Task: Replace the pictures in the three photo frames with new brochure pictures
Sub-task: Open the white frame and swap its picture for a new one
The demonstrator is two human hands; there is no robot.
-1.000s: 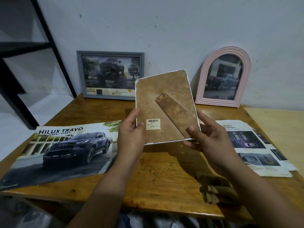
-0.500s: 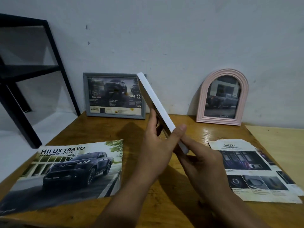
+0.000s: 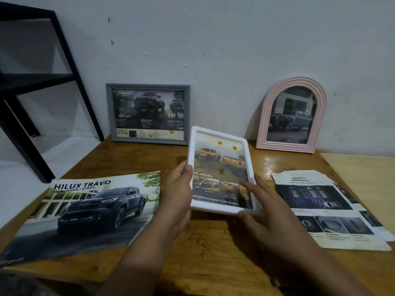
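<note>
Left hand (image 3: 179, 189) grips the left edge of the white photo frame (image 3: 221, 171), thumb on the front rim, fingers hidden behind. Right hand (image 3: 271, 212) is at the frame's lower right corner: fingers straight, fingertips on the glass, thumb at the bottom rim. Looks like steadying, not a grip.

The frame is held face up, tilted, above the tabletop (image 3: 203, 248). A yellow-pickup brochure picture sits inside. Likely step: stand it with the other two.

How to do it well:
- carry by the rim, keep fingertips off the glass
- check that the picture sits square
- swing out the back stand before setting down; it isn't visible from here
- target the gap at the wall between the two standing frames

Surroundings, left to right:
- black metal rack (image 3: 42, 82), off the tabletop edge
- Hilux Travo brochure (image 3: 85, 212), flat, near left
- grey rectangular frame (image 3: 148, 114), leaning on the wall
- pink arched frame (image 3: 291, 116), leaning on the wall
- torn Safety brochure page (image 3: 327, 208), flat, right

The gap looks narrow, so either neighbouring frame could get knocked. The path to it seems clear.
</note>
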